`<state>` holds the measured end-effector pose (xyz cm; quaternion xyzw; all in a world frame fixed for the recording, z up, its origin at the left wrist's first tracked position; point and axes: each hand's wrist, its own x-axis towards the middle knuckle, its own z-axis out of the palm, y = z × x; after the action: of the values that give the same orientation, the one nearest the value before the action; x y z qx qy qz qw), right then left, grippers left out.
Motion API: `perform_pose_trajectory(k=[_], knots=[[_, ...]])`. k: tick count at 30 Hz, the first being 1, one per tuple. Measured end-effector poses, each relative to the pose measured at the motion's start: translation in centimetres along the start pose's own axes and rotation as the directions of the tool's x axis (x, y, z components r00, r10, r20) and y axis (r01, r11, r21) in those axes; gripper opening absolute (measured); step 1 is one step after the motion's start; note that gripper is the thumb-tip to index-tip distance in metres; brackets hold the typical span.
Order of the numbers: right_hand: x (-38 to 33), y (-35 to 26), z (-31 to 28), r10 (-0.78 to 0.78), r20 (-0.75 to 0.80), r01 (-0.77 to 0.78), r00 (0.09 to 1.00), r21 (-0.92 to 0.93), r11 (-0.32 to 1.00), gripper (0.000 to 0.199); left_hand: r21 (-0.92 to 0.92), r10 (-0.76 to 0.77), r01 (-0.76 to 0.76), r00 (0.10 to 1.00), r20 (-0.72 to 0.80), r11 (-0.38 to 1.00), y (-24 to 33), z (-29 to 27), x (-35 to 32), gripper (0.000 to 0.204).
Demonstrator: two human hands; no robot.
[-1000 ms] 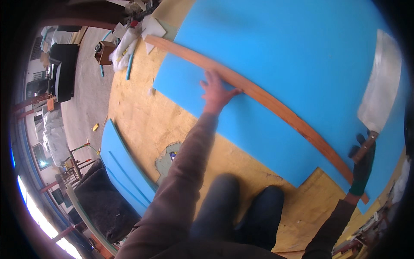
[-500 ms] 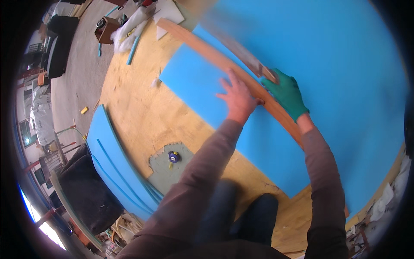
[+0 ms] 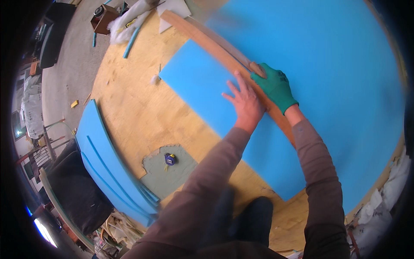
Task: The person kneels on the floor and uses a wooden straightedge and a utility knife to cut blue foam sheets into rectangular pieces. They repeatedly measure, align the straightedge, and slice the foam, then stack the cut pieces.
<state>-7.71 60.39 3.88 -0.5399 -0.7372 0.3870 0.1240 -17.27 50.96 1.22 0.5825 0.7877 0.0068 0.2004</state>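
Note:
A long brown wooden strip (image 3: 207, 44) lies slantwise over blue foam sheeting (image 3: 336, 95). My bare left hand (image 3: 248, 101) presses on the strip, fingers spread over its near side and the foam. On the strip's far side my right hand (image 3: 274, 86), in a green glove, is closed round the wooden handle of a long knife (image 3: 257, 69). The knife's long blade, blurred, runs alongside the strip toward the far left. Its edge against the foam cannot be made out. A narrower part of the foam (image 3: 202, 95) shows on the near side of the strip.
A plywood surface (image 3: 133, 95) lies under the foam. A tape measure (image 3: 170, 159) rests on a grey-green patch left of my arm. Farther left are a blue foam piece with thin strips (image 3: 101, 159) and a black cushion-like thing (image 3: 82, 181). White fluffy stuffing (image 3: 123, 30) lies far left.
My gloved right hand and the knife have moved toward the far left along the strip, and the blade now lies closer to it. My left hand stays spread on the strip.

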Motion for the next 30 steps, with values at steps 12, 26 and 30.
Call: perform_pose_trajectory(k=[12, 26, 30], knots=[[7.6, -3.5, 4.1, -0.123, -0.066, 0.115, 0.990, -0.120, 0.986, 0.053, 0.118, -0.011, 0.019, 0.998, -0.069, 0.993, -0.3, 2.3, 0.1, 0.125], [-2.5, 1.8, -0.8, -0.072, 0.092, 0.094, 0.993, -0.264, 0.960, 0.035, 0.180, 0.044, -0.042, 0.999, -0.008, 0.983, -0.7, 1.8, -0.1, 0.132], [-13.8, 6.9, -4.6, -0.009, 0.132, 0.046, 0.991, -0.279, 0.959, 0.034, 0.291, 0.116, -0.098, 0.992, -0.047, 0.952, -1.5, 2.4, 0.3, 0.144]])
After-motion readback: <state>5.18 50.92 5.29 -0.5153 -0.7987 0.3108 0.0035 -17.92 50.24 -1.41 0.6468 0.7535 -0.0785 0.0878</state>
